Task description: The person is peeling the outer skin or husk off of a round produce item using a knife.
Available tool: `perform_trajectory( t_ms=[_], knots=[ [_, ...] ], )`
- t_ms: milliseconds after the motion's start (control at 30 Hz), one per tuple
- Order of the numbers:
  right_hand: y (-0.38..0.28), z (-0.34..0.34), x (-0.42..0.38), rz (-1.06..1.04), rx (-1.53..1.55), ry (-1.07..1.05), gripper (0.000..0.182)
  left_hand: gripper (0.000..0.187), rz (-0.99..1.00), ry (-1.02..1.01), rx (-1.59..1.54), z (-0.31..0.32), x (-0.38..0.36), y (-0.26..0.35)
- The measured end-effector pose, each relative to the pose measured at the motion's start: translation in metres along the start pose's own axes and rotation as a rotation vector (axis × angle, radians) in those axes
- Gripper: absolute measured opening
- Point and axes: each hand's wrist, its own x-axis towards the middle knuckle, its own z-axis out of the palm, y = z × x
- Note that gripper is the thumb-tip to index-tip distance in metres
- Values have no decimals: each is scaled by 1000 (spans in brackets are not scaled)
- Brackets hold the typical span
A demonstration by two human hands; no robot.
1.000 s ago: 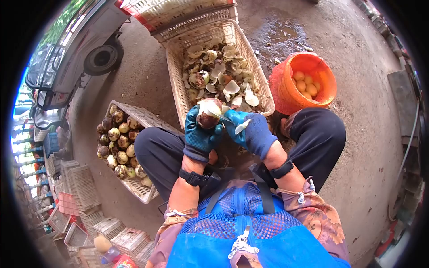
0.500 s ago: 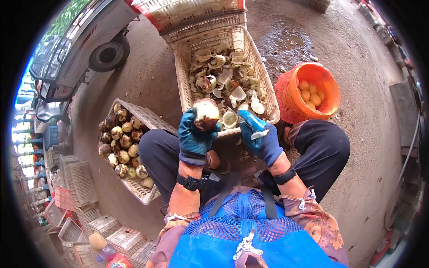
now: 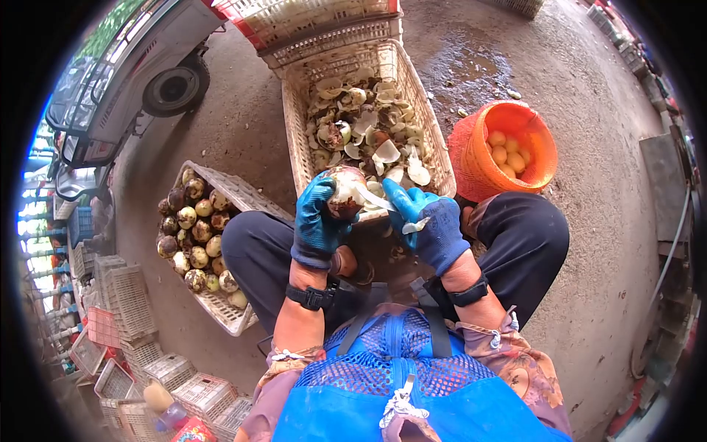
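My left hand (image 3: 318, 221), in a blue-green coated glove, is closed round a round fruit (image 3: 347, 193) with pale flesh and brown-blotched skin. Close on its right, my right hand (image 3: 423, 221) in a similar glove is closed on what appears to be a small knife, mostly hidden by the fingers. A pale strip of peel (image 3: 377, 199) stretches between the fruit and the right fingers. Another pale piece (image 3: 416, 226) shows at the right palm. Just beyond both hands is a plastic crate (image 3: 296, 125) holding many peel scraps (image 3: 385, 152).
Left of my knee, a tilted crate (image 3: 237, 318) holds many unpeeled brown-blotched fruits (image 3: 199, 231). An orange bucket (image 3: 541, 173) with several yellow-orange round pieces (image 3: 507, 156) stands at right. More crates (image 3: 132, 302) are stacked at lower left; a vehicle wheel (image 3: 175, 88) is at upper left.
My right hand has moved left, up against the fruit. A long pale strip now shows between fruit and fingers. The left hand still holds the fruit, now turned somewhat. The view has shifted slightly.
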Motion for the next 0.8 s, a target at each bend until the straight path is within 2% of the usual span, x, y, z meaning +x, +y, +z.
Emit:
perform_trajectory(
  t_ms=[67,133,233,300,400,467,533,600,700,767,800],
  knots=[
    [2,-1,-1,-7,-12,-11,47,34,217,-12,265,-22,16,-16],
    [2,0,-2,-5,-31,-24,47,33,300,-9,401,-27,22,-21],
    [2,6,-1,27,-87,-40,46,32,168,-2,296,-10,15,-9],
    [-3,9,0,66,-140,-48,46,31,0,-22,67,4,4,2],
    [-7,18,0,115,-174,-6,47,27,-33,45,-19,17,-2,1],
    [-6,18,2,114,-151,21,47,26,251,37,319,15,6,-13],
    [-4,18,4,113,-125,10,46,26,306,53,442,11,7,-14],
    [-2,14,6,107,-100,-35,45,27,142,93,345,25,-3,5],
    [-2,12,10,153,30,13,42,28,62,24,-41,34,-2,0],
    [-8,14,11,250,144,1,40,29,345,24,238,20,12,-18],
    [-12,16,11,300,201,-4,38,29,371,44,289,12,16,-24]
  ],
)
